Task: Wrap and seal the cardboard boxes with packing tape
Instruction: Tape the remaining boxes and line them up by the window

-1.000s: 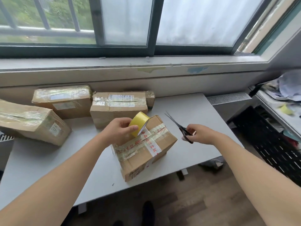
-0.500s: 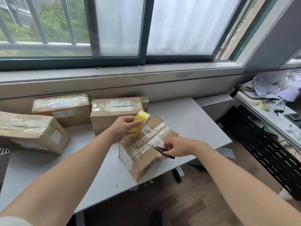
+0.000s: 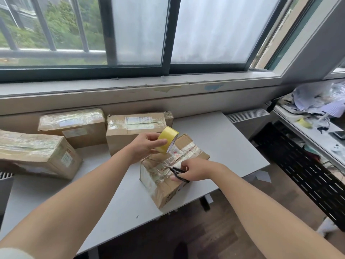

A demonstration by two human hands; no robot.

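**Head view, bench under a window.** My left hand (image 3: 146,144) curls round the yellow roll of packing tape (image 3: 168,135) and holds it just above the far end of the small brown cardboard box (image 3: 168,191), which is banded in glossy printed tape. My right hand (image 3: 198,170) grips the black-handled scissors (image 3: 178,174) over the box's top.

**Hidden or unclear.** The blades are lost against the shiny tape, so I cannot tell whether they are parted or what they touch. Any strip running from roll to box is too clear to trace. My right hand covers part of the box's right edge. My left hand and the roll hide the near right corner of the far-middle taped box (image 3: 134,126). The long taped box (image 3: 33,154) is cut off by the left edge of the frame. The far-left taped box (image 3: 74,126) shows whole.

**Edges and room.** The small box stands on the grey bench (image 3: 220,143) with its near corner close to the near rim, above the dark wooden floor (image 3: 214,232). Bare bench lies to the right of the box and beyond it, and also near left beneath my forearm. Well apart on the far right is a cluttered shelf (image 3: 308,128), its contents too blurred to name.
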